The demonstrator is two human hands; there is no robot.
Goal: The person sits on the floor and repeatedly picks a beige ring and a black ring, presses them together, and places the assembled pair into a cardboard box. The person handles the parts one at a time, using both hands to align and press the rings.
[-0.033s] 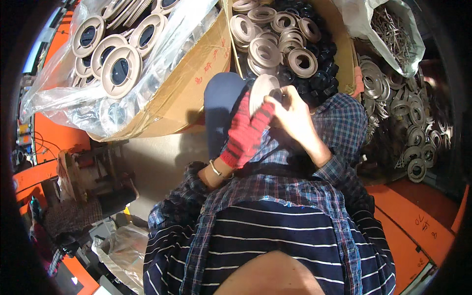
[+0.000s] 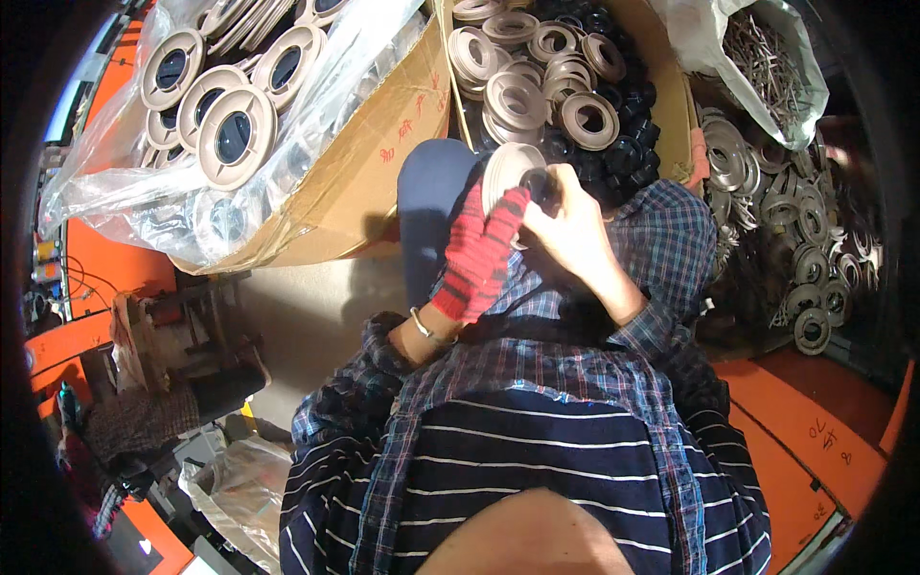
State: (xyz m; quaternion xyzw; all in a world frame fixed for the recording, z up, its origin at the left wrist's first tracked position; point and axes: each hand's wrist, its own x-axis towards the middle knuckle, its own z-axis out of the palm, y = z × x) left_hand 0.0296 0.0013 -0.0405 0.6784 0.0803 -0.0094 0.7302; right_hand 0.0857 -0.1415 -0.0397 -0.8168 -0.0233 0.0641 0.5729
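Observation:
In a red-and-black striped glove, my left hand (image 2: 481, 251) is closed around a beige flanged plastic ring (image 2: 502, 172), held tilted above my lap. My bare right hand (image 2: 575, 225) pinches a small black plastic ring (image 2: 542, 190) against the beige ring's right side. Whether the black ring sits inside the opening or only touches it, I cannot tell. Just beyond both hands stands a cardboard box (image 2: 678, 105) with loose beige rings (image 2: 515, 101) and black rings (image 2: 628, 144).
At the left, a plastic-lined carton (image 2: 331, 163) holds beige rings with black centres (image 2: 232, 139). Several beige rings (image 2: 811, 273) lie piled at the right, below a white bag (image 2: 704, 43) of thin scraps. A clear plastic bag (image 2: 240, 489) sits at lower left.
The beige ring has tilted slightly in my left hand, and more of the black ring shows at my right fingertips. Both hands have shifted only a little.

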